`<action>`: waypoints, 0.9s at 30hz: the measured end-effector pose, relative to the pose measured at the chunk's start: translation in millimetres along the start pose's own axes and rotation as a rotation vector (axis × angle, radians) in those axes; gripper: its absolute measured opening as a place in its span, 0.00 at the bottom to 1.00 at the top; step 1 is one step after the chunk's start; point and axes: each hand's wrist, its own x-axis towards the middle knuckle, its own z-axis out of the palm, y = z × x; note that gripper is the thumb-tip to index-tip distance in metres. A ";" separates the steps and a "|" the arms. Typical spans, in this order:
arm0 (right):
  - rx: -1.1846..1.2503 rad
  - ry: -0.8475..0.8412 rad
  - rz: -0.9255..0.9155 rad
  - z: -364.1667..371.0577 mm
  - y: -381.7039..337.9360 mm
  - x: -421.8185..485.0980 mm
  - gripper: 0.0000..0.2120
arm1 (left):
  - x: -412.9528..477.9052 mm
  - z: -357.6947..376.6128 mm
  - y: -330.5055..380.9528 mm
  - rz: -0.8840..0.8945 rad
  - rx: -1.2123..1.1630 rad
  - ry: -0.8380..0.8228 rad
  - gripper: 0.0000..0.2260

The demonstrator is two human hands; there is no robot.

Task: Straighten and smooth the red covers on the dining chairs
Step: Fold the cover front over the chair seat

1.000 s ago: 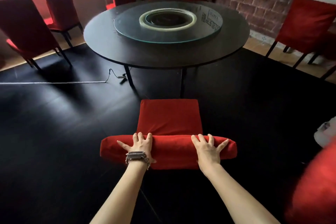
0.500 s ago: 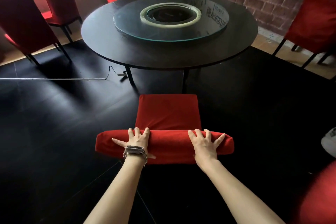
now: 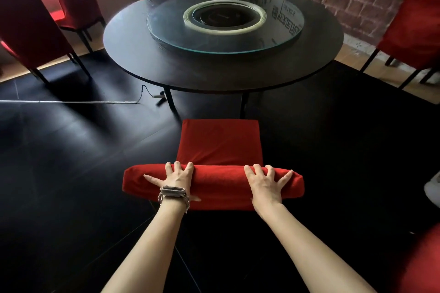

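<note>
Red cover (image 3: 220, 183) wraps the nearest chair (image 3: 220, 143), which stands on the black floor (image 3: 71, 173) just in front of the round dark worktop (image 3: 133, 54), its seat pointing toward it. In the head view, the covered top of the backrest runs crosswise below the seat. The left grip (image 3: 177, 177) lies flat on that top edge, left of centre, fingers straight and spread, clasping nothing; a metal watch (image 3: 172, 191) sits on its wrist. The right grip (image 3: 265, 183) rests the same way right of centre, fingers fanned, palm pressing the cloth. Fingertips of both reach the far edge of the backrest. A glass turntable (image 3: 281, 38) rests on the worktop. More red-covered chairs stand at the left (image 3: 26, 26) and right (image 3: 414, 31), the right one near a brick wall (image 3: 352, 0).
</note>
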 end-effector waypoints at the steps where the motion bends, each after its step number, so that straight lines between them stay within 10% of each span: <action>1: -0.004 -0.007 -0.005 -1.0 0.4 -0.2 0.48 | 0.9 1.0 -0.4 0.002 0.002 0.006 0.50; 27: 0.078 0.016 0.199 -13.1 22.3 -148.5 0.31 | -68.6 -2.6 29.1 0.512 -0.138 0.045 0.32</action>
